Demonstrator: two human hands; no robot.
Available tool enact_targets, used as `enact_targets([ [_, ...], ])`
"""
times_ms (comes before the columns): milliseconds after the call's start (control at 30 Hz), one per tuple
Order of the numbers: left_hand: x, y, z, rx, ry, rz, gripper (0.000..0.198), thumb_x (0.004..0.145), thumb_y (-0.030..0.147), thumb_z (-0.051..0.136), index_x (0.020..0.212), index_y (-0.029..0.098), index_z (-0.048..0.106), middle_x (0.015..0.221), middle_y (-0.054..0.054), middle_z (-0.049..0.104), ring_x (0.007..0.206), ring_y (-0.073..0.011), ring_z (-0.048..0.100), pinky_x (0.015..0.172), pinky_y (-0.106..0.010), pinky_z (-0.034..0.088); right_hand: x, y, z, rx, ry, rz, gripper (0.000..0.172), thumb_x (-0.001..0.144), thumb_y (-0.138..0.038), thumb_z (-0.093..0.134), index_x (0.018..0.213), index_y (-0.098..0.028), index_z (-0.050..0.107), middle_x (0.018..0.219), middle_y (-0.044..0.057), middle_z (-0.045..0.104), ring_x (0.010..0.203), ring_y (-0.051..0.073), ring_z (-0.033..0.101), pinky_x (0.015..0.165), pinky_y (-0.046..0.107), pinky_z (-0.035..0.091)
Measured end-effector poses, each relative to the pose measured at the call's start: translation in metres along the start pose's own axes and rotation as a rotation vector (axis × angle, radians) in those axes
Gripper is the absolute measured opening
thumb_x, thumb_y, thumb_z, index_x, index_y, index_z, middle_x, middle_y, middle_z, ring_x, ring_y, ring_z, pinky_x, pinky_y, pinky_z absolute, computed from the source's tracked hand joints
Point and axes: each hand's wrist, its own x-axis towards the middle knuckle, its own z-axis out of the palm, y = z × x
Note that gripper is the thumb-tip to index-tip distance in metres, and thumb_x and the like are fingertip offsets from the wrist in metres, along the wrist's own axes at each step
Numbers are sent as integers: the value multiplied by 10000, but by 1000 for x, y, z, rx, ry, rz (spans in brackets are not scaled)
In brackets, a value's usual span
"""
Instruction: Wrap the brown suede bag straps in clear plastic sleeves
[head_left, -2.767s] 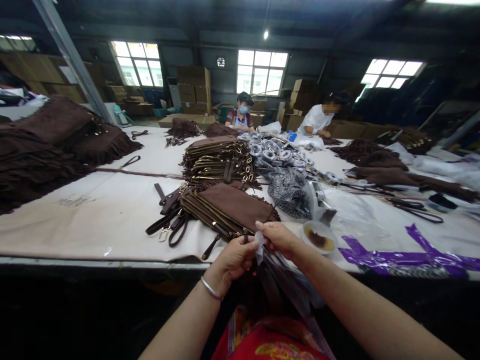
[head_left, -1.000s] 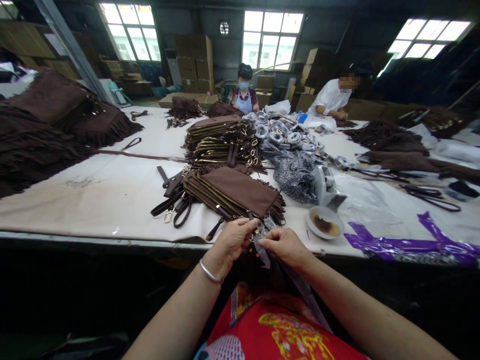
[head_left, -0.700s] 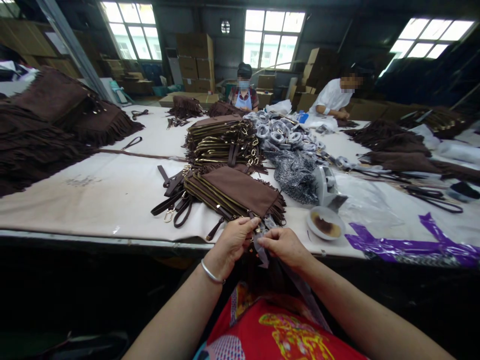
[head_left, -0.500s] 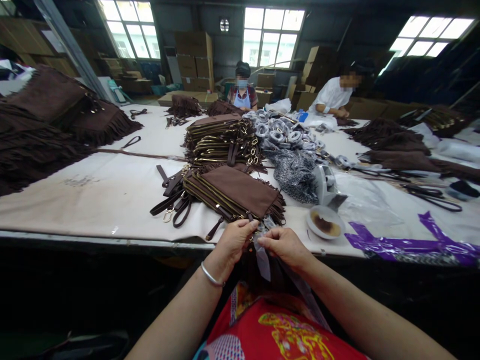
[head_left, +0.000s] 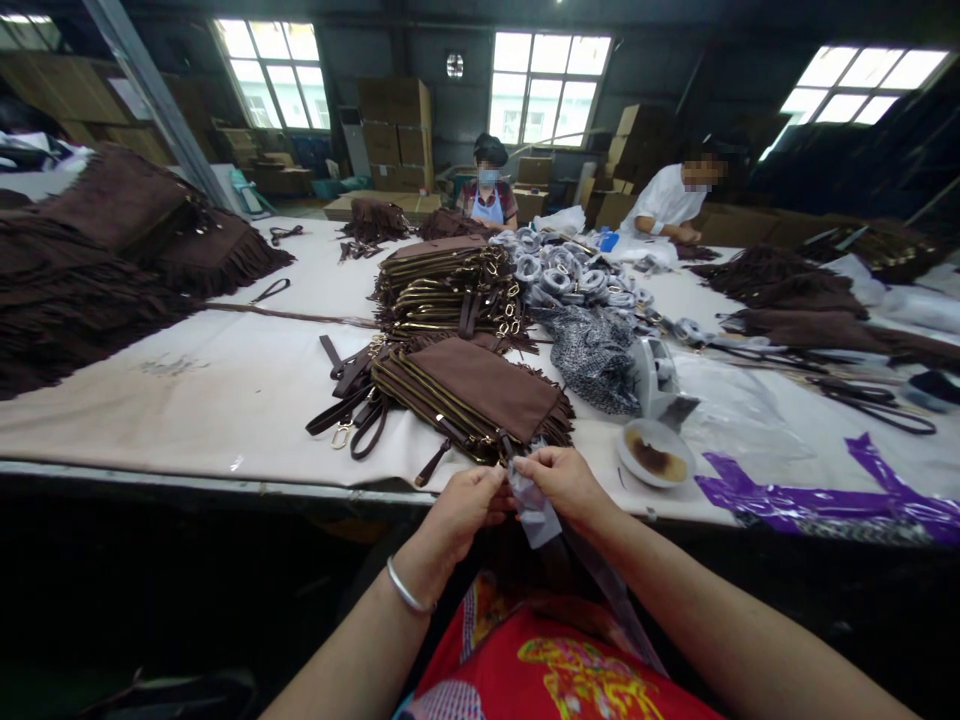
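My left hand (head_left: 466,508) and my right hand (head_left: 568,486) meet at the table's front edge, fingertips almost touching. Between them hangs a translucent plastic strip (head_left: 538,520), pinched at its top by my right thumb and fingers. The left fingers are closed beside the strip; what they grip is hidden, though a bit of gold metal shows near them. Just beyond lies a stack of brown fringed pouches (head_left: 480,385) with gold zips. A zip pull (head_left: 433,464) and dark wrist straps (head_left: 369,428) with gold clasps stick out from its left side.
Behind rises a second pouch pile (head_left: 442,285), beside plastic-wrapped rolled straps (head_left: 559,275). To the right are a tape dispenser (head_left: 654,372), a white bowl (head_left: 652,470) with brown residue and purple tape (head_left: 832,500). Brown fringed pieces (head_left: 82,290) heap at left. Two people work across the table.
My left hand has drawn slightly down and away from the pouch stack. My right fingers now pinch the plastic strip higher up, and it looks more crumpled and spread. The view has shifted slightly.
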Motion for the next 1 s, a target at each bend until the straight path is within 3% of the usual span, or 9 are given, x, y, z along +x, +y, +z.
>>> enact_targets([
  [267, -3, -7, 1, -67, 73, 58, 288, 680, 395, 741, 764, 136, 645, 651, -16, 619, 559, -98, 549, 558, -225, 424, -5, 2, 6, 108, -13, 6, 394, 716, -517, 635, 621, -135, 617, 492, -3, 562, 434, 108, 472, 443, 226, 366],
  [400, 2, -3, 3, 195, 163, 273, 211, 741, 354, 656, 658, 160, 639, 597, -11, 602, 535, -117, 515, 524, -233, 369, -14, 6, 3, 173, -79, 45, 425, 736, -564, 608, 677, -144, 599, 521, -6, 582, 444, 108, 495, 454, 226, 391],
  [633, 7, 11, 3, 637, 433, 637, 119, 761, 225, 596, 648, 214, 634, 650, -14, 601, 649, -166, 508, 665, -271, 338, -24, -2, 2, 162, -190, 149, 425, 765, -576, 567, 659, -167, 523, 459, -25, 556, 391, 81, 473, 400, 180, 345],
  [867, 20, 28, 5, 664, 522, 703, 124, 729, 165, 584, 621, 226, 591, 656, -19, 561, 693, -186, 499, 700, -272, 331, -9, -11, 9, 118, -126, 128, 263, 770, -389, 590, 628, -170, 557, 418, -47, 532, 329, 72, 437, 357, 182, 329],
  [1000, 22, 29, -1, 610, 517, 683, 91, 767, 252, 598, 686, 217, 619, 678, -23, 609, 682, -181, 528, 677, -268, 345, 2, -13, 13, 71, -73, 141, 282, 800, -375, 547, 606, -172, 575, 386, -37, 524, 305, 77, 423, 337, 182, 315],
])
